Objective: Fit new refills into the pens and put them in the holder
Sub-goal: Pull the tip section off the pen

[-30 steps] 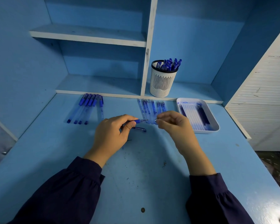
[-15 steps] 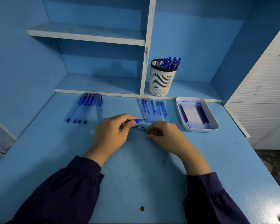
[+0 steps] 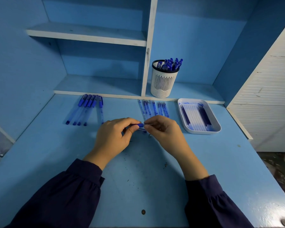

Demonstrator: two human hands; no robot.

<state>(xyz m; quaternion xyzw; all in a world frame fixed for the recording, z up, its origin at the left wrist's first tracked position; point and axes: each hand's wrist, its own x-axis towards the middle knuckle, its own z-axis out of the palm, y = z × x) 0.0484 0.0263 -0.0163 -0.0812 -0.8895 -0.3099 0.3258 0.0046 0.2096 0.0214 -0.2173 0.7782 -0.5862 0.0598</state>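
The pen (image 3: 139, 125) is held just above the bench (image 3: 155, 186), mid-bench between both hands, well apart from the holder (image 3: 164, 81). On the left hand (image 3: 113, 137) the fingers are curled round the barrel, with only the blue grip end exposed. On the right hand (image 3: 163, 130) the fingers are pinched on a thin piece (image 3: 150, 124) at that end, probably the refill tip but too small to confirm. Long axis is roughly level, left-right, and the blue end is pointed right.

Step is judged as seating the refill. The barrel should be held steady and the refill fed in line with the axis, pushed straight until bottomed. Side load should be avoided, or the thin tube may be bent.
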